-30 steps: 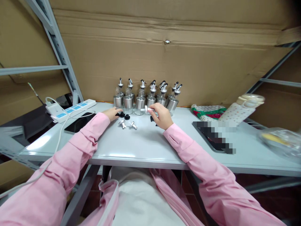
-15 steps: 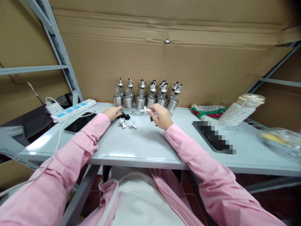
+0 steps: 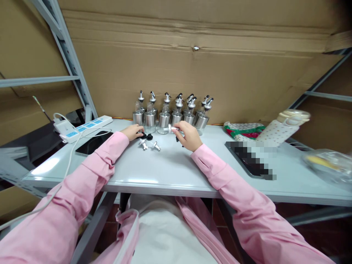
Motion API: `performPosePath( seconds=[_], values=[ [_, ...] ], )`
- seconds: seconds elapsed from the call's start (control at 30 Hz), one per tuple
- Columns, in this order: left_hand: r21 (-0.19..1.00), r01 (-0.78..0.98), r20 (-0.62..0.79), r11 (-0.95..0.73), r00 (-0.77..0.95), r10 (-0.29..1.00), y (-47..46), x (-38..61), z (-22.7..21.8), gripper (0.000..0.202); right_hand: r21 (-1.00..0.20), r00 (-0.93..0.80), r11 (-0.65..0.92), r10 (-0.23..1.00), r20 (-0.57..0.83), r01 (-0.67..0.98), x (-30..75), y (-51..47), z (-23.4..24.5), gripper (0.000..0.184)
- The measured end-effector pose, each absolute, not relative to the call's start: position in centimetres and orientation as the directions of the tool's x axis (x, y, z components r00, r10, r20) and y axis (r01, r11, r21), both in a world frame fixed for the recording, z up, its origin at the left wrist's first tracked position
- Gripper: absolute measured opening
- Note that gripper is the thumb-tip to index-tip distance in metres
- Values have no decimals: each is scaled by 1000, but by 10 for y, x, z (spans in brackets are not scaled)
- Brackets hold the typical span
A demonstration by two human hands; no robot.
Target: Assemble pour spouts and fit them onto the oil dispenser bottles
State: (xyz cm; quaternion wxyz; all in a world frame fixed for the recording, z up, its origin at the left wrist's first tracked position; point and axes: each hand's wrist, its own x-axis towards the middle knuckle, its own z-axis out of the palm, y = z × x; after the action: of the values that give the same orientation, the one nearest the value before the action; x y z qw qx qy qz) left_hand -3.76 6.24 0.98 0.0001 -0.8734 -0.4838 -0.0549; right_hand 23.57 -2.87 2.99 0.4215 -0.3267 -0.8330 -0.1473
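My right hand [image 3: 189, 136] pinches a silver pourer spout [image 3: 170, 128] between thumb and fingers, in front of the bottles. Part of the spout hides behind the fingers. My left hand [image 3: 132, 132] rests on the table, its fingers slightly apart, beside a black cap [image 3: 142, 136]. Another black cap [image 3: 149, 137] lies just right of it. Closer to me are two loose pourer spouts, one on the left [image 3: 143, 144] and one on the right [image 3: 156, 146]. Behind the hands, glass bottles with steel sleeves [image 3: 164, 119] stand in rows; several at the back carry pourers, while the front left ones have bare necks.
At left are a power strip [image 3: 86, 129], a white cable [image 3: 72, 150] and a phone [image 3: 93, 143]. To the right lie another dark phone [image 3: 246, 161], a red-green patterned cloth item [image 3: 243, 131], a dotted tumbler [image 3: 279, 130] and a plastic-wrapped item [image 3: 330, 163]. Cardboard [image 3: 192, 69] stands behind.
My left hand has shifted very slightly by the black caps. My right hand stays put with the pourer spout.
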Motion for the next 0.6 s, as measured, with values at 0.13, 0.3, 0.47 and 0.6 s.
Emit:
performPosePath(
  seconds=[0.13, 0.3, 0.47, 0.6],
  values=[
    [52, 831, 111, -554, 546, 830, 63, -38, 11, 26, -31, -430, 744, 420, 799, 667, 236, -28, 30, 21],
    [46, 833, 211, -552, 532, 820, 55, -38, 22, 24, -28, -431, 745, 416, 801, 667, 236, -29, 30, 22],
    [23, 895, 248, -445, 427, 870, 52, -41, 27, 25, -34, -430, 742, 425, 797, 670, 236, -29, 29, 22],
    [74, 881, 273, -467, 433, 859, 57, -41, 18, 26, -37, -429, 737, 433, 793, 675, 236, -28, 28, 22]
  ],
)
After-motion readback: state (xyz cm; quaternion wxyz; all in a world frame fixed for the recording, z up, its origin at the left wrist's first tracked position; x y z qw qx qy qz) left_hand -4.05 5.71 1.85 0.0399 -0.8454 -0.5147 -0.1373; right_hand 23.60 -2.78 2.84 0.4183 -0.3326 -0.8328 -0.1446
